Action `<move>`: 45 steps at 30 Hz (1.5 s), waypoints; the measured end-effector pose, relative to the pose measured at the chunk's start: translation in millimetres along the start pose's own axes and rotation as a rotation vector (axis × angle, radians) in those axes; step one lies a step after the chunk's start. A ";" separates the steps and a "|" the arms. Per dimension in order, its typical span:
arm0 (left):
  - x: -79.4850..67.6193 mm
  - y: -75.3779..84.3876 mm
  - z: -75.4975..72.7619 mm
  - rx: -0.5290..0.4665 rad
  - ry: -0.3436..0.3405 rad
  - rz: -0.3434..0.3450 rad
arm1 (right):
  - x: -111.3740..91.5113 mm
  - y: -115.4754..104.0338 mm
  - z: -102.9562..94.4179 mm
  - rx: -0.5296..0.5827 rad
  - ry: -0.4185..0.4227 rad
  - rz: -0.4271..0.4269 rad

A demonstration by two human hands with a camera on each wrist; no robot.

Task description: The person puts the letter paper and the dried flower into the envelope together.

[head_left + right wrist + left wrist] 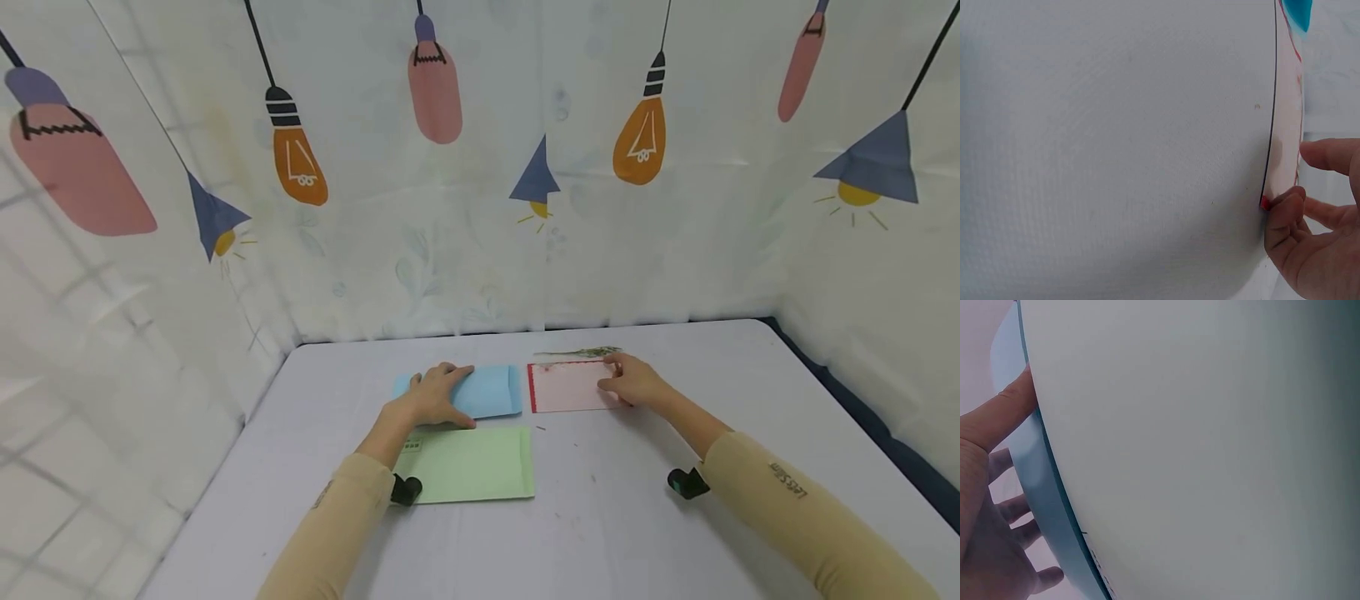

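Observation:
In the head view, my left hand (433, 396) spreads over the left part of a blue envelope (491, 392). Its thumb touches the near edge, and the fingers reach across toward the far side. A larger light green envelope (472, 467) lies just nearer, below that hand. My right hand (633, 381) holds the right end of a pink, red-edged envelope (566, 387), to the right of the blue one. Bent fingers meet its red corner (1265, 203) in the right wrist view. The palm hides part of that end.
A thin dried sprig (581, 352) lies just beyond the pink envelope. Small dark bits (540, 428) are scattered on the white tabletop (637, 533). A curtain (480, 250) printed with lamps stands behind the table's far edge.

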State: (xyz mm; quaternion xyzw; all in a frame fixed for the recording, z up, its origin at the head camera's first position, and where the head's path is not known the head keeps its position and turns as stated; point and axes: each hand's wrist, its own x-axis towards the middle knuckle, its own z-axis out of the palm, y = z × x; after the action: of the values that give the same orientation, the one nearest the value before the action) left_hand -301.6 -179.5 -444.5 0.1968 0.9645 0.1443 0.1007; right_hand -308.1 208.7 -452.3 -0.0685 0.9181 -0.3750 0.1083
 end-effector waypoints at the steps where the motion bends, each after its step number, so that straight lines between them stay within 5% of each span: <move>1: 0.5 -0.2 0.1 -0.002 -0.002 0.000 | 1.1 1.7 -2.0 -0.023 0.004 0.004; 11: 6.8 -2.0 0.5 0.004 -0.006 0.003 | 7.6 6.7 -14.6 -0.185 0.007 0.029; 45: 1.9 -0.7 1.7 -0.001 -0.003 -0.011 | 11.4 15.7 -4.4 -0.064 0.122 -0.042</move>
State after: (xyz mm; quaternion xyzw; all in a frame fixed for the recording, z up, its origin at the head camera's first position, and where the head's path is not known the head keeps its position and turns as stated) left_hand -303.2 -178.9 -446.5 0.1918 0.9653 0.1442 0.1031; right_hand -320.8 220.4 -461.9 -0.0680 0.9329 -0.3512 0.0420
